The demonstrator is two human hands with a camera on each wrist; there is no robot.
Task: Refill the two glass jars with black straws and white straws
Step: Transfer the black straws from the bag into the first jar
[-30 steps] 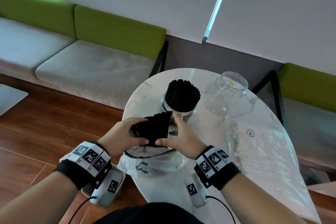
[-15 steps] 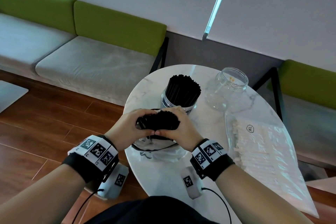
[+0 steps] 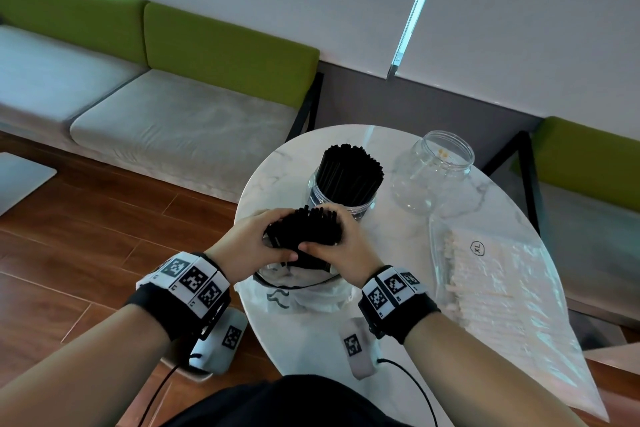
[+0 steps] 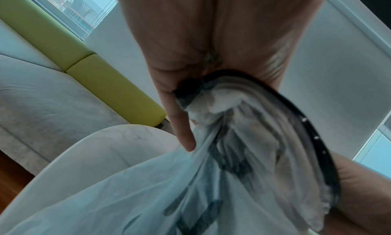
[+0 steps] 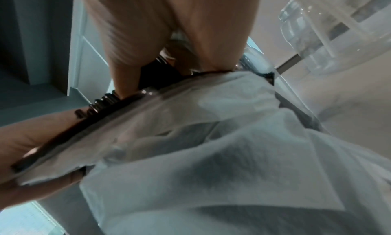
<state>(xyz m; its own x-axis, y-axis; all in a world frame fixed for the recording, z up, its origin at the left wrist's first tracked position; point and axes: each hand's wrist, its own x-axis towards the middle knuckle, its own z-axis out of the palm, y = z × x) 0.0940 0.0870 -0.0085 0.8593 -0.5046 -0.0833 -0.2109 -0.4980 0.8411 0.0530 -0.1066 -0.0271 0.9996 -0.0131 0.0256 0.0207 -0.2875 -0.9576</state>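
Both hands are wrapped round one thick bundle of black plastic straws [image 3: 304, 230]: the left hand [image 3: 247, 246] curls in from its side with the thumb laid along the near edge, the right hand [image 3: 341, 246] curls in from the other, its thumb meeting the left one under the bundle. The straw tips poke up between the fingers, tilted away from the person. Directly beneath the grip sits a crumpled translucent white plastic bag with a black rim [image 3: 298, 288], its mouth open under the bundle; the left wrist view shows that bag [image 4: 232, 155] bunched against the left hand's fingers [image 4: 182, 130]. Just beyond the grip stands the clear glass jar packed with upright black straws [image 3: 346, 180], close behind the right hand's knuckles. Further out, beyond and to the right of the grip, stands the second clear glass jar [image 3: 433, 177], nearly empty. To the right of the grip lies a flat clear plastic packet of white straws [image 3: 491, 288] marked XL, well apart from the hands, on the round white marble-pattern table [image 3: 277, 170].
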